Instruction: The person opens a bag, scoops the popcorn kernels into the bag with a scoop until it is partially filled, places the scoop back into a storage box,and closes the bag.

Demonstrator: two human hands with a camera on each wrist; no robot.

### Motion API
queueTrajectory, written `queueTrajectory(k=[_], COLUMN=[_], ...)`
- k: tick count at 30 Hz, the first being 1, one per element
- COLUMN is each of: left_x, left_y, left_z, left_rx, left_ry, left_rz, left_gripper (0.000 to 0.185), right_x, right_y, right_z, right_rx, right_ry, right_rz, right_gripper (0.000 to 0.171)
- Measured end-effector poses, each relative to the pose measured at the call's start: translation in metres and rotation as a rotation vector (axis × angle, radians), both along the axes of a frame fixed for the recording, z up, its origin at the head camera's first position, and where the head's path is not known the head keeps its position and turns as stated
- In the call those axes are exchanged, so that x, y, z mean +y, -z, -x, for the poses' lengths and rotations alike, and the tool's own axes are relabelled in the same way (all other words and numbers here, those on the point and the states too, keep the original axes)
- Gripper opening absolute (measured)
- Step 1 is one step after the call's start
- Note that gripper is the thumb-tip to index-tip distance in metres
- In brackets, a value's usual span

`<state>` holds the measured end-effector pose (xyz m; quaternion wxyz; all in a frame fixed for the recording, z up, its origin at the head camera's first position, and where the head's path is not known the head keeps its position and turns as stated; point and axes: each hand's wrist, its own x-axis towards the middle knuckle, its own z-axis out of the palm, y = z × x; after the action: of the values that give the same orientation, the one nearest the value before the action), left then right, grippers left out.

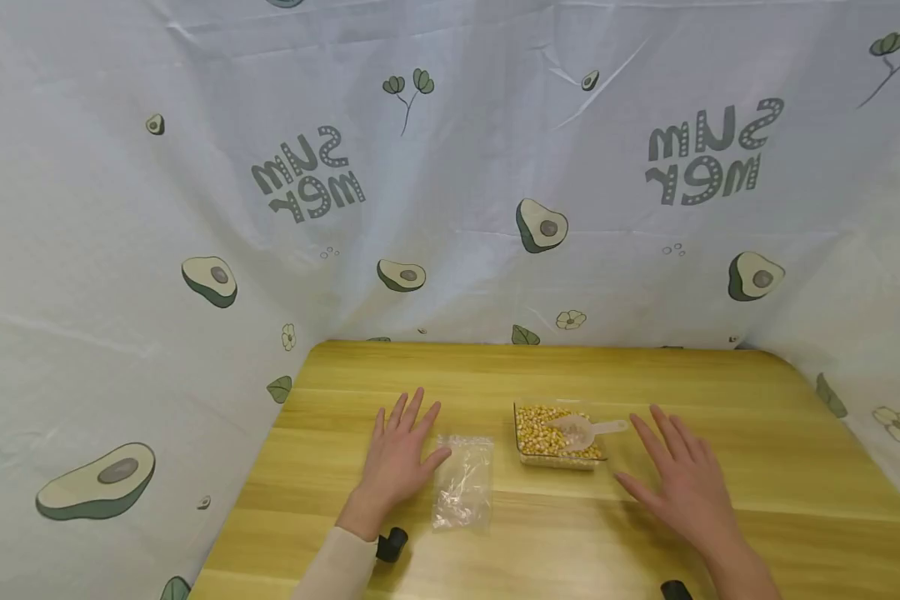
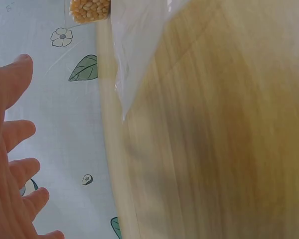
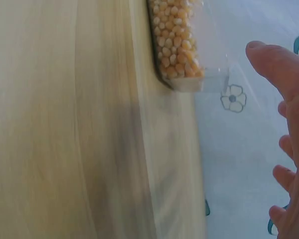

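Left hand (image 1: 399,458) flat on bench (image 1: 757,392), fingers spread, grip open, thumb at edge of clear plastic bag (image 1: 463,481), lower centre. Right hand (image 1: 682,479) likewise splayed, open, holding nothing, just right of corn tray (image 1: 553,435) with scoop (image 1: 587,431).

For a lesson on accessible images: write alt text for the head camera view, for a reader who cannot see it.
Two open hands lie flat on a wooden table: the left hand beside a clear plastic bag, the right hand next to a clear tray of corn kernels with a small scoop in it. An avocado-print cloth surrounds the table.
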<state>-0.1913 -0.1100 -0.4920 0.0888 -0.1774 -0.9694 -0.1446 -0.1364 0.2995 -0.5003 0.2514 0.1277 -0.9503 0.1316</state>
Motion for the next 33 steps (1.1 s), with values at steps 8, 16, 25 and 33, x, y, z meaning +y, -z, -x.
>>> queueTrajectory(k=[8,16,25,33], left_x=[0.001,0.002,0.002,0.004], left_y=[0.001,0.004,0.008,0.014], left_z=[-0.002,-0.003,-0.003,-0.001], left_rx=[-0.009,-0.030,-0.060,-0.093], left_ry=[0.017,-0.018,-0.016,-0.016], left_rz=[-0.038,-0.038,-0.067,-0.075], left_gripper=[0.067,0.064,0.063,0.058], right_x=[-0.022,-0.059,-0.096,-0.126], right_y=[-0.012,-0.012,-0.013,-0.007], right_z=[0.005,0.013,0.019,0.033], right_rx=[0.032,0.073,0.081,0.067], right_ry=[-0.056,-0.126,-0.187,-0.226], right_rz=[0.006,0.006,0.013,-0.030], right_gripper=[0.087,0.080,0.071,0.070])
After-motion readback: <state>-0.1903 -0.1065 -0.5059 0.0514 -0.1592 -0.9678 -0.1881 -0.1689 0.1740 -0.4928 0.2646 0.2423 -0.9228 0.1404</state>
